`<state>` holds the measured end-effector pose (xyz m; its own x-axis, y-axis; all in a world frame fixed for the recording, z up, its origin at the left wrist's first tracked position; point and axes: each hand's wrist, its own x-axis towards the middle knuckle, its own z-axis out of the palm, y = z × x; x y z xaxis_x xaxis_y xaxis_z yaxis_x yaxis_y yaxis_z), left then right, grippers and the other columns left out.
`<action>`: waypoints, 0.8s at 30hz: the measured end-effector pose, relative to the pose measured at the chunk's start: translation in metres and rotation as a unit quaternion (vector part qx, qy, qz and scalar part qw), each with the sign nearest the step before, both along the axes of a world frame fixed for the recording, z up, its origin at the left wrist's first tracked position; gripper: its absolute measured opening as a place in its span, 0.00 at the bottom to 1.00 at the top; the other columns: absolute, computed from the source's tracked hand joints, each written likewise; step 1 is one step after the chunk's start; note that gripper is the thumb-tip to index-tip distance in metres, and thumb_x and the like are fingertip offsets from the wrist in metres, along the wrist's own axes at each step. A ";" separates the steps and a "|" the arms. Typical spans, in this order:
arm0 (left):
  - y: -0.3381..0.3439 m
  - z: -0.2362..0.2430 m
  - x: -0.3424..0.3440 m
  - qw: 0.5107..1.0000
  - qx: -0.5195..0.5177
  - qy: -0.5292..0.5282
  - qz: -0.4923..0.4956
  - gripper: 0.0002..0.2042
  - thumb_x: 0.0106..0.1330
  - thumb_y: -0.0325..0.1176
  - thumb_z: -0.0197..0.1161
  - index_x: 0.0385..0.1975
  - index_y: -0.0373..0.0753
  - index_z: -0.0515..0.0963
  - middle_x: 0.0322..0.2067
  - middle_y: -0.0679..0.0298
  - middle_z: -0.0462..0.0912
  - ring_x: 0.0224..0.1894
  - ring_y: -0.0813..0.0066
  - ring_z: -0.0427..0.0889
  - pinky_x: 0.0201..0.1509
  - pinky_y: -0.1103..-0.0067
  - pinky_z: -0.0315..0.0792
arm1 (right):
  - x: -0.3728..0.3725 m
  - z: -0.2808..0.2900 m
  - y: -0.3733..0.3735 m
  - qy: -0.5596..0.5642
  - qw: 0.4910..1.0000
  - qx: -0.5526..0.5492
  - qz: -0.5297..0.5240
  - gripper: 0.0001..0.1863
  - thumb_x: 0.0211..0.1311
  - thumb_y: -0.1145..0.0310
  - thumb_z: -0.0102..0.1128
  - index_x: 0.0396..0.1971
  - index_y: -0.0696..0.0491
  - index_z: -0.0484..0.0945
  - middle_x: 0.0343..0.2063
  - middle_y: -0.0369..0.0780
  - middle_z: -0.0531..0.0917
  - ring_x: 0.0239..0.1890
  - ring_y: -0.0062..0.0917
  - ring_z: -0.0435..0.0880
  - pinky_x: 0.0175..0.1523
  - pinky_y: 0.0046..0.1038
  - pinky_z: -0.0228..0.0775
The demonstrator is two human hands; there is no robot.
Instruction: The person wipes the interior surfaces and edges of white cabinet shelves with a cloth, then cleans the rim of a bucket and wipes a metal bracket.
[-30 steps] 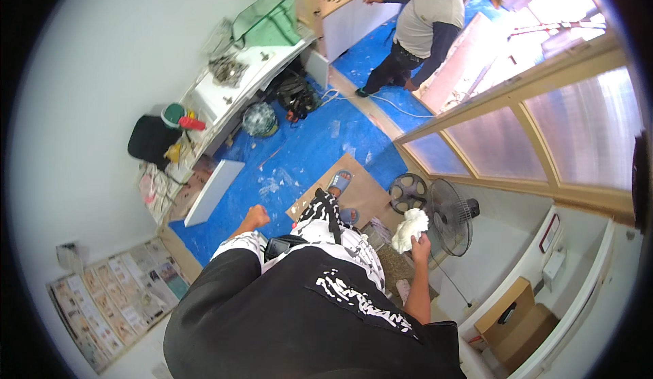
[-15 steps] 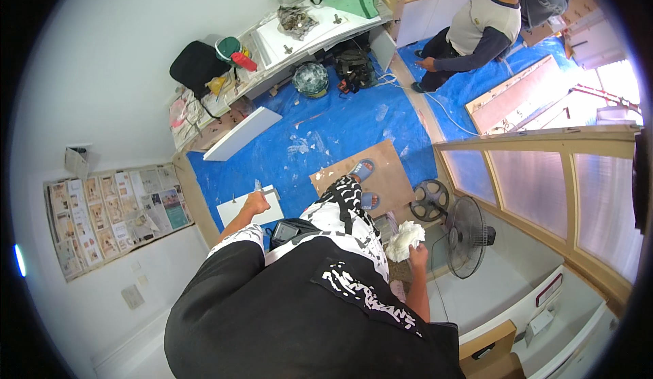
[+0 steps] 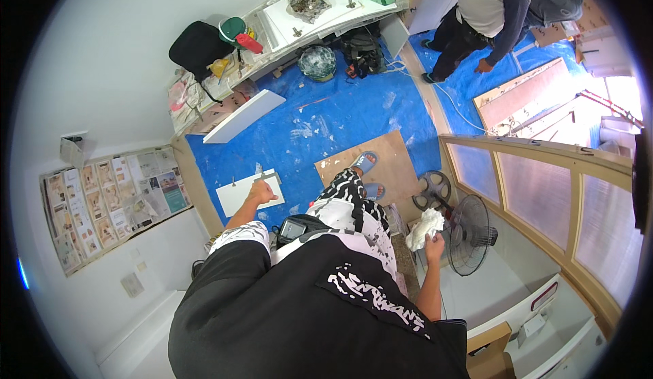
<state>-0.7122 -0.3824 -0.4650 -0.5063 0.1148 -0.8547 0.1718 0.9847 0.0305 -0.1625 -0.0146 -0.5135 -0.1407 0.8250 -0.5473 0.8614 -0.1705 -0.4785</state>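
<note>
My right hand (image 3: 434, 246), out at my right side, is closed on one end of a crumpled white rag (image 3: 426, 227). The rag bunches up beyond my fingers, close to a standing fan (image 3: 469, 235). On the left, my left hand (image 3: 261, 193) is curled above a white board (image 3: 239, 194) lying on the floor. Whatever is inside those fingers, if anything, is hidden. A narrow grey strip (image 3: 267, 176) shows along the board's far edge, just past the hand, and small metal fittings sit on the board.
Blue sheeting (image 3: 340, 117) covers the floor, with a brown board (image 3: 401, 165) under my sandals. A white panel (image 3: 243, 117) leans by a cluttered counter (image 3: 262, 73). A framed partition (image 3: 537, 182) stands right. Two people (image 3: 493, 12) are beyond, upper right.
My right hand has moved slightly right and up with the rag. The left hand has shifted farther over the white board. The person in the light top has lowered an arm.
</note>
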 end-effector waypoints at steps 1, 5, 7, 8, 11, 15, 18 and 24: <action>-0.009 0.000 -0.001 1.000 -0.007 -0.001 0.004 0.13 0.47 0.42 0.78 0.21 0.40 0.84 0.22 0.61 0.86 0.29 0.70 0.87 0.42 0.74 0.79 | -0.011 0.008 0.010 0.014 1.000 0.015 0.016 0.13 0.56 0.74 0.66 0.24 0.57 0.68 0.18 0.32 0.67 0.21 0.18 0.64 0.27 0.27 0.59; -0.003 0.000 -0.027 1.000 -0.011 -0.009 0.004 0.13 0.47 0.40 0.78 0.21 0.38 0.83 0.21 0.63 0.86 0.25 0.77 0.87 0.36 0.77 0.80 | -0.031 0.026 0.014 0.027 0.999 0.015 -0.036 0.14 0.57 0.74 0.66 0.23 0.56 0.66 0.17 0.31 0.64 0.21 0.18 0.63 0.27 0.27 0.59; 0.008 0.002 -0.038 1.000 -0.003 0.002 0.004 0.12 0.48 0.39 0.78 0.21 0.38 0.84 0.21 0.62 0.86 0.26 0.76 0.87 0.36 0.78 0.80 | -0.032 0.032 0.009 0.015 0.999 0.020 -0.047 0.14 0.57 0.73 0.65 0.23 0.57 0.66 0.17 0.31 0.64 0.21 0.18 0.62 0.27 0.27 0.59; 0.013 0.003 -0.043 1.000 0.000 0.008 0.004 0.12 0.49 0.39 0.77 0.22 0.38 0.84 0.21 0.62 0.86 0.26 0.76 0.87 0.36 0.78 0.80 | -0.031 0.027 0.004 0.010 0.999 0.027 -0.044 0.14 0.57 0.73 0.65 0.23 0.57 0.66 0.17 0.31 0.64 0.21 0.18 0.63 0.27 0.27 0.59; 0.026 0.003 -0.056 0.999 -0.010 0.031 -0.018 0.10 0.51 0.38 0.75 0.22 0.40 0.85 0.23 0.60 0.86 0.27 0.73 0.87 0.40 0.77 0.80 | -0.015 0.020 -0.013 -0.018 0.999 0.014 -0.033 0.14 0.55 0.69 0.68 0.25 0.58 0.70 0.17 0.35 0.68 0.22 0.22 0.67 0.30 0.30 0.62; 0.050 0.006 -0.071 0.997 0.031 0.063 -0.015 0.10 0.54 0.36 0.73 0.24 0.35 0.82 0.22 0.59 0.85 0.23 0.74 0.85 0.32 0.77 0.78 | -0.006 0.013 -0.036 -0.006 0.996 -0.037 -0.080 0.12 0.52 0.68 0.67 0.27 0.60 0.74 0.19 0.42 0.75 0.24 0.29 0.72 0.34 0.33 0.66; 0.069 0.003 -0.082 0.996 0.055 0.074 -0.021 0.10 0.55 0.34 0.72 0.22 0.35 0.80 0.20 0.61 0.83 0.22 0.76 0.84 0.29 0.76 0.77 | 0.003 0.006 -0.044 -0.027 0.993 -0.070 -0.096 0.13 0.51 0.66 0.68 0.34 0.59 0.80 0.23 0.41 0.80 0.27 0.29 0.77 0.38 0.35 0.70; 0.163 -0.020 -0.081 0.977 0.080 0.079 -0.180 0.12 0.55 0.37 0.72 0.24 0.34 0.79 0.24 0.54 0.84 0.29 0.63 0.84 0.35 0.70 0.76 | 0.016 -0.013 -0.041 -0.039 0.991 -0.067 -0.109 0.17 0.51 0.65 0.70 0.35 0.61 0.79 0.28 0.47 0.83 0.30 0.37 0.80 0.41 0.34 0.72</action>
